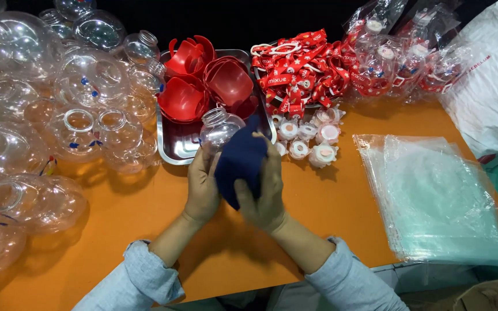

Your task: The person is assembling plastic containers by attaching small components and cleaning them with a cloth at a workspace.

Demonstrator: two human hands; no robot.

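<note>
Both hands are closed around things above the orange desk (329,201): a clear plastic bottle (219,128) is gripped by the left hand (202,187), while a dark blue cloth (240,161) is pressed against it by the right hand (267,193). Clear plastic bags (439,201) are stacked at the right.

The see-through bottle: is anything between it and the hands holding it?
Yes, on one side. The dark blue cloth lies between the right hand and the clear bottle. The left hand seems to hold the bottle directly, with nothing visible between.
</note>
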